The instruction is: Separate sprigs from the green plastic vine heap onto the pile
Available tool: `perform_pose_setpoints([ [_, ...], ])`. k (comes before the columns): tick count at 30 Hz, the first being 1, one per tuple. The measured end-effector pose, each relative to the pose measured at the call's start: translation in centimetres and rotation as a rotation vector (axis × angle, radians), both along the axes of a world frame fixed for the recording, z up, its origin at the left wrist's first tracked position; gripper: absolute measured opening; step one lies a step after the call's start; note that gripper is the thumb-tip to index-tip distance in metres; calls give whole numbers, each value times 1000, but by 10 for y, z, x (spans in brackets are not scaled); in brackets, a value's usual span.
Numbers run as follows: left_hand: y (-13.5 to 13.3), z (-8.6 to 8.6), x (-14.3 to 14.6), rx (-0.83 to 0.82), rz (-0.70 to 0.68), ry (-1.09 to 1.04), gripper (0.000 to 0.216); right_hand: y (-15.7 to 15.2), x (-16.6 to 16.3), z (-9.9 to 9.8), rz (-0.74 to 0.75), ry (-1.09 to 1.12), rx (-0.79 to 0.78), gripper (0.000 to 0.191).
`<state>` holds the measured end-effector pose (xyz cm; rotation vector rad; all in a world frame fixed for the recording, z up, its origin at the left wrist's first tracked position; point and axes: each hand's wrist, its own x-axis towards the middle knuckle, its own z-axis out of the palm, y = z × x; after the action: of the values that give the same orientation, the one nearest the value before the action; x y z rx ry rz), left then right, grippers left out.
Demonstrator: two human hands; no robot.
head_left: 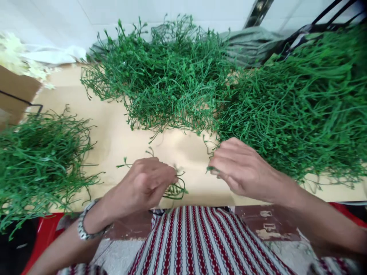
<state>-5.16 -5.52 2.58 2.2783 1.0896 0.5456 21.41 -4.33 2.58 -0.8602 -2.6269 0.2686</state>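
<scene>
left hand (143, 183) is curled shut around a small green sprig (175, 189) that pokes out just right of its fingertips on the tan board (114, 137), while the right hand (237, 168) pinches a bit of green stem (211, 168) at the edge of the big green pile (289, 110).

A tan tabletop (114, 141) carries three heaps of green sprigs: left (40, 160), middle (169, 84), right (301, 110).
</scene>
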Motion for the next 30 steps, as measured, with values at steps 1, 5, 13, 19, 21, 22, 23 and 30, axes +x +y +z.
perform_pose_setpoints([
  [1,2,-4,1,-19,13,8,23,2,-3,-3,-21,27,-32,18],
  [5,9,-20,3,-64,224,34,22,6,-16,-15,-63,213,-250,18],
  [13,5,-37,29,-72,194,-306,25,6,-37,-33,-110,430,-611,19],
  [19,5,-55,49,-237,303,-787,21,5,-53,-50,-151,476,-667,27],
  [21,4,-58,47,-322,302,-886,20,6,-54,-53,-124,490,-743,29],
  [22,4,-59,46,-365,290,-920,19,7,-55,-54,-105,496,-786,30],
  [23,4,-60,45,-401,276,-946,17,8,-55,-54,-86,503,-825,30],
  [30,1,-60,42,-294,386,-930,6,9,-56,-57,-174,712,-838,24],
])
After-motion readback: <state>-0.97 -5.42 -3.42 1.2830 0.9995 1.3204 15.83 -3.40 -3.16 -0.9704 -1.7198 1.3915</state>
